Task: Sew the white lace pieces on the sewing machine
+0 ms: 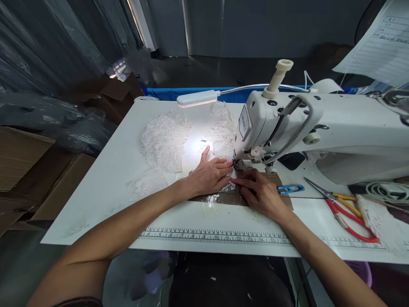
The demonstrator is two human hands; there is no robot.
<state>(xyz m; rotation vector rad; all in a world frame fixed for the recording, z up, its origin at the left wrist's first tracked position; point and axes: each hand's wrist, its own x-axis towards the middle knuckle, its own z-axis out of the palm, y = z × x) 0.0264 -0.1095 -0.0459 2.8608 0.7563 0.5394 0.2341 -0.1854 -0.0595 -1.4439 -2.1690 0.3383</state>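
White table point(105, 179); sewing machine point(335, 123) fills its right side. I see white lace point(166, 143) spread from the far edge to the needle. Left hand point(209, 175) flat on the lace, fingers wide. Right hand point(260, 192) beside it, fingers narrow, tips pressing the lace edge. Blue snips point(290, 188) just right.

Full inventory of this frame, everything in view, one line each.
sewing machine: 1, white, right on table
lamp: 1, white, over lace
lace: 1 spread piece, white, table centre
snips: 1, blue, beside right hand
scissors: 1 or 2, red and yellow handles, right of snips
table: 1, white, ruler printed along near edge
cardboard boxes: several, brown, left
paper sheet: 1, white, top right
left hand: flat on lace
right hand: fingertips on lace by needle
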